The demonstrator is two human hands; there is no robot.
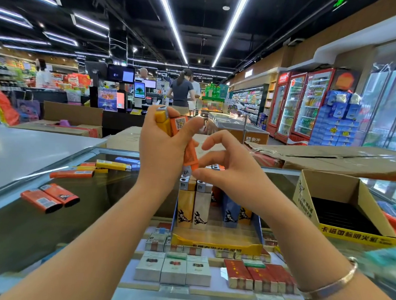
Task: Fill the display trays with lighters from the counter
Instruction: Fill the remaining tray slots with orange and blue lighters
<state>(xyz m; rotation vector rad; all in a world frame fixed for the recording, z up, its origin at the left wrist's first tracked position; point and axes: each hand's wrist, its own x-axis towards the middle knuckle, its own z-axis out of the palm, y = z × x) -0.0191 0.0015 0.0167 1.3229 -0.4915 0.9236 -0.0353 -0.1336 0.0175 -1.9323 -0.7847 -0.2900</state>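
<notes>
1. A display tray [217, 242] stands on the glass counter [120, 191], in the middle, with lighters [193, 205] upright in it.
2. Loose lighters [50, 197] lie on the counter to its left.
3. A second tray [342, 205] sits to its right.
4. Both hands are raised above the middle tray.

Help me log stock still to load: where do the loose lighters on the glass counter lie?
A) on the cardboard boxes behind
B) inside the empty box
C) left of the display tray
C: the loose lighters lie on the glass left of the display tray.
</notes>
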